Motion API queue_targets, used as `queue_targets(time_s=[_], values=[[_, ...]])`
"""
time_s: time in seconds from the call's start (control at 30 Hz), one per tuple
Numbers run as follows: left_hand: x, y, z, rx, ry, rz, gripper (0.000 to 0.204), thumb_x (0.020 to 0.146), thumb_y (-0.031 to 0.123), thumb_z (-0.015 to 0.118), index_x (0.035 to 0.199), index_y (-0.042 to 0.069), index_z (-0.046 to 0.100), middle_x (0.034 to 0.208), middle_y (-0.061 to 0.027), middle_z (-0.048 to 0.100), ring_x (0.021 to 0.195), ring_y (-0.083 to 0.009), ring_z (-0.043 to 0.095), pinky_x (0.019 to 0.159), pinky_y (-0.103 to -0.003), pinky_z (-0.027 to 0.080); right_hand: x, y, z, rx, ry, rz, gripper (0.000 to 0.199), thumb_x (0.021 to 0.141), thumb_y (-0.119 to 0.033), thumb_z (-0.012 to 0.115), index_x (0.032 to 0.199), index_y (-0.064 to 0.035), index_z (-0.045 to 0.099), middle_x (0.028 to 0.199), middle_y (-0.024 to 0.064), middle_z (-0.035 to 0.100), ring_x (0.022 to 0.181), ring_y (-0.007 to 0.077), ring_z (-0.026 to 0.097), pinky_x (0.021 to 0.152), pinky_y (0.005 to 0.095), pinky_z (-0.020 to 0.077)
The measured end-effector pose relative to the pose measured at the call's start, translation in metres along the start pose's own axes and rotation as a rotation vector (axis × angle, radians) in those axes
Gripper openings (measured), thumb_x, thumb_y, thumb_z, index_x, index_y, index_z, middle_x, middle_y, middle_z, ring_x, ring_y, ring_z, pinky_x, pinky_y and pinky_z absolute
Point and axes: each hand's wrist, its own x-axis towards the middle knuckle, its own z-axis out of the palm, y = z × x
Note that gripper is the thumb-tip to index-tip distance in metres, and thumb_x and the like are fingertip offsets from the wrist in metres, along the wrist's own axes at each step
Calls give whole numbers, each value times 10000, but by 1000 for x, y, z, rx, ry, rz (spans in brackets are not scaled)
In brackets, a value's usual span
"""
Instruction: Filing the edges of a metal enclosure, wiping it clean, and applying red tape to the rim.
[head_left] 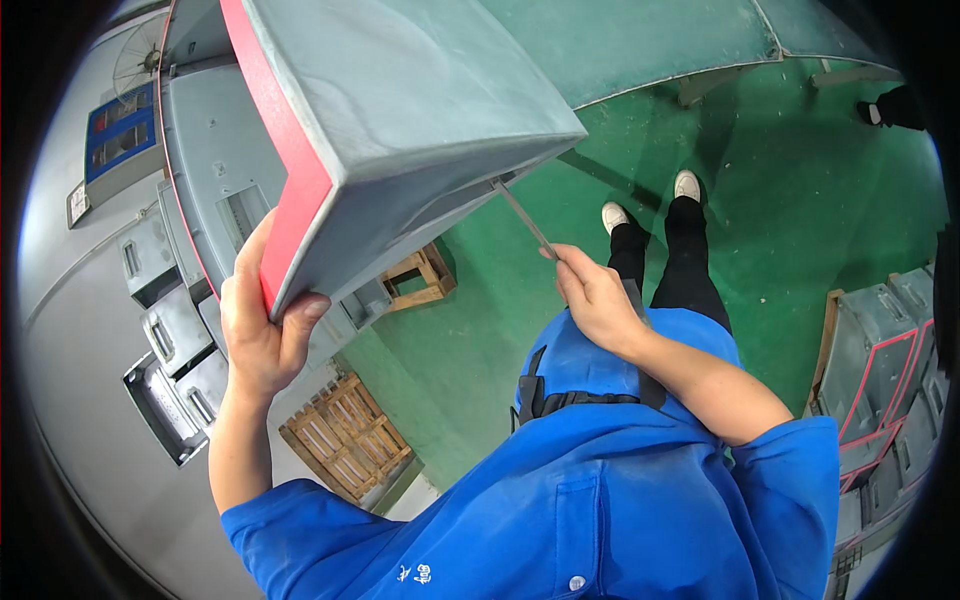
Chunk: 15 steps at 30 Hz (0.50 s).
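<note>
While a blue work shirt (pixel 600 470) is filling the bottom of the frame, the two bare hands are working apart. Left of the middle, the left hand (pixel 255 335) is squeezing the low corner of a grey metal box (pixel 430 90), its fingers going behind a red strip (pixel 290 150) and its thumb pressing by the bottom edge. The box is taking up the top middle, leaning at a slant. Near the middle, the right hand (pixel 600 305) is pinching a thin metal bar (pixel 525 220). The bar's far end is meeting the box's lower edge, or going just behind it; I can't tell which.

If the right hand is pushing too hard, the bar could be slipping off and scratching the grey side. If the left hand's grip is too weak, the box could be tipping, since I can't see what is holding up the rest. Rubbing fingers could be peeling the red strip.

Farther off, white shoes (pixel 687 186) are standing on the green floor (pixel 780 210), right of the top middle. A wooden pallet (pixel 340 430) is lying at the lower left, and grey boxes with red lines (pixel 870 350) are sitting at the right edge.
</note>
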Motion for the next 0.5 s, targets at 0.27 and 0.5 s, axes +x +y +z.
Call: queue_targets(time_s=[0.27,0.5], values=[[0,-3,-2,9,-8,41,610,717,219,665,1191,-55,396,1131,-185,521,965,-289,552,824,-342,417,12,-6,13,-51,37,42,194,877,-94,406,1047,-20,463,669,245,518,611,403,532,541,430,390],[1,-1,-2,-13,-41,26,617,717,211,665,1203,-49,388,1135,-180,515,951,-289,543,821,-340,408,7,14,25,-43,106,-4,199,895,-109,403,1067,-41,476,533,90,412,459,142,420,453,302,358]])
